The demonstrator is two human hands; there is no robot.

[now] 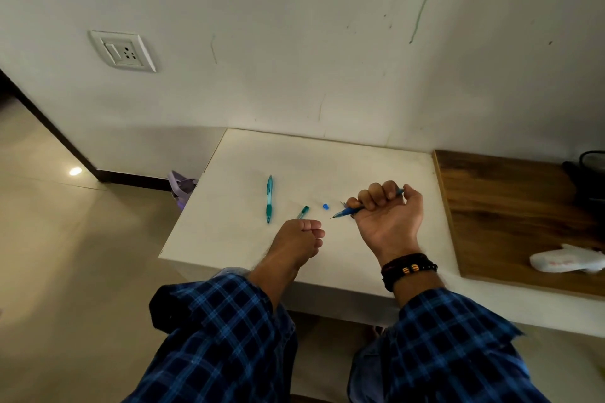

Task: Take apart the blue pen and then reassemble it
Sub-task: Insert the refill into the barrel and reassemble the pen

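Gripping the blue pen (343, 212) in a closed fist, the right hand (388, 217) holds it over the white table (327, 167), fine tip pointing left.
The left hand (298, 240) sits beside it, fingers curled; whether it holds the short clear tube (302, 212) at its knuckles cannot be told. A small blue cap (325, 206) lies between tube and pen tip, a slim teal pen (269, 199) further left. The matte, square-cornered tabletop abuts a wood-grain shelf (510, 206), a scuffed white wall (294, 42) with a socket (122, 51), and beige floor tiles (65, 271).
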